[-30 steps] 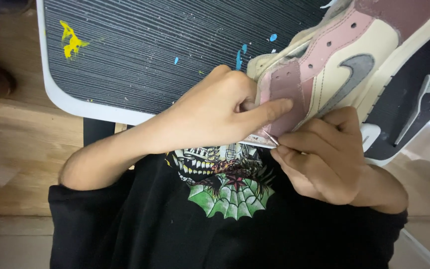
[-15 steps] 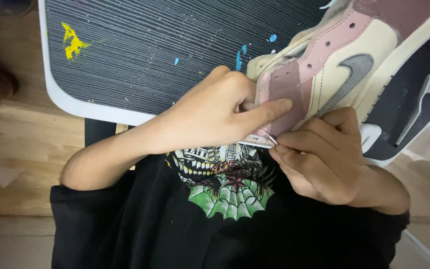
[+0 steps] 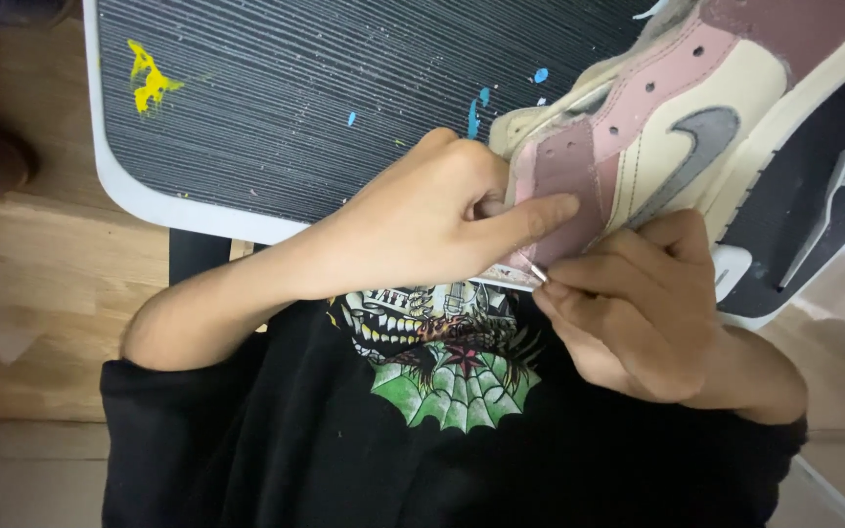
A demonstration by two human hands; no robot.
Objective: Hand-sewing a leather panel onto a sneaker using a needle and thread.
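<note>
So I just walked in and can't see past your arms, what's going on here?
A person is working on a pink and cream sneaker held at the edge of a dark ribbed mat flecked with paint. The left hand grips the heel, forefinger pressed flat on it. The right hand pinches a thin metal tool against the heel's lower edge. A white brush lies to the right.

left hand [image 3: 432, 220] gripping pink-and-cream sneaker [image 3: 657, 147], right hand [image 3: 638, 308] pinching thin metal tool [image 3: 534, 271]

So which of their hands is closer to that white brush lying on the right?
Right. The right hand sits beside the shoe, just left of the white brush; the left hand grips the shoe's heel farther off.
</note>
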